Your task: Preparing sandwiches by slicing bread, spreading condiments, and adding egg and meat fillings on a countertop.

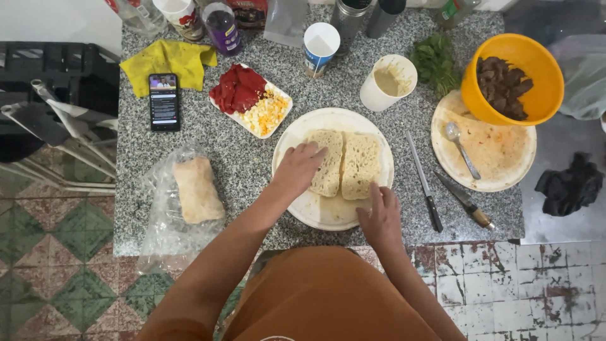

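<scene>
Two opened bread halves lie side by side, cut face up, on a white plate [372, 136] in the middle of a grey granite counter. My left hand [297, 169] rests on the left bread half [327, 163], fingers spread over its near edge. My right hand [379, 218] sits at the plate's front rim, fingertips touching the near end of the right bread half [360, 164]. Neither hand grips anything.
A bread roll [197, 189] lies on a clear bag at left. Behind are a tray of red slices and egg [251, 101], a phone [164, 101], a yellow cloth [168, 61], a cup of sauce [388, 83], herbs [435, 63], an orange bowl of meat [512, 78], a dirty plate with a spoon [499, 151] and two knives [424, 183].
</scene>
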